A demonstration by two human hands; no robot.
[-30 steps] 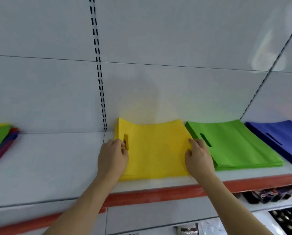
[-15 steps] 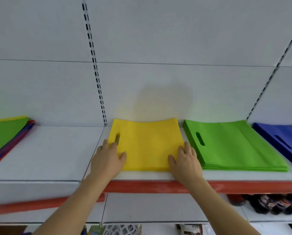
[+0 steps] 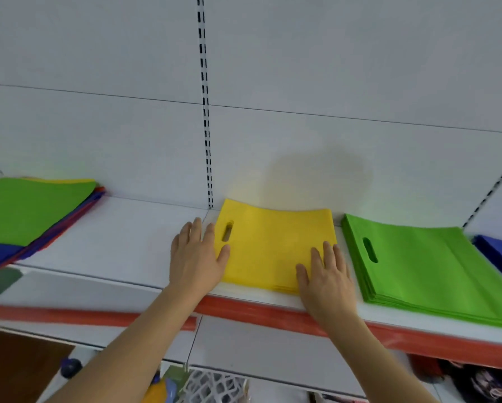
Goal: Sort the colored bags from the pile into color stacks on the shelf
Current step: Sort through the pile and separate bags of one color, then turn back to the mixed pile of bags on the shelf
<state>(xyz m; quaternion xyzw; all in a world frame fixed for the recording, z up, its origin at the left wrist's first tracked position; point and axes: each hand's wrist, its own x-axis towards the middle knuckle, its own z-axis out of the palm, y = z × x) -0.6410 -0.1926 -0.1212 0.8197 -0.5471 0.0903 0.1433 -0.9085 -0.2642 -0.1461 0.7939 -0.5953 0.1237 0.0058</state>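
A yellow stack of bags (image 3: 270, 245) lies flat on the white shelf (image 3: 113, 245), its handle slot toward the left. My left hand (image 3: 196, 257) rests with straight fingers at the stack's left edge, thumb on the yellow. My right hand (image 3: 327, 274) lies flat on the stack's front right corner. To the right sits a green stack (image 3: 424, 266), and a blue stack (image 3: 500, 254) shows at the frame's right edge. The mixed pile (image 3: 28, 216), green on top with yellow, red and blue underneath, lies at the far left.
A slotted upright (image 3: 204, 112) runs down the white back wall. The shelf has a red front strip (image 3: 273, 312). Below it are a white mesh basket (image 3: 212, 385) and dark goods (image 3: 476, 379) at the lower right.
The view has swung left, so the mixed pile shows more. Both hands have slid back toward the front of the yellow stack and lie flat.
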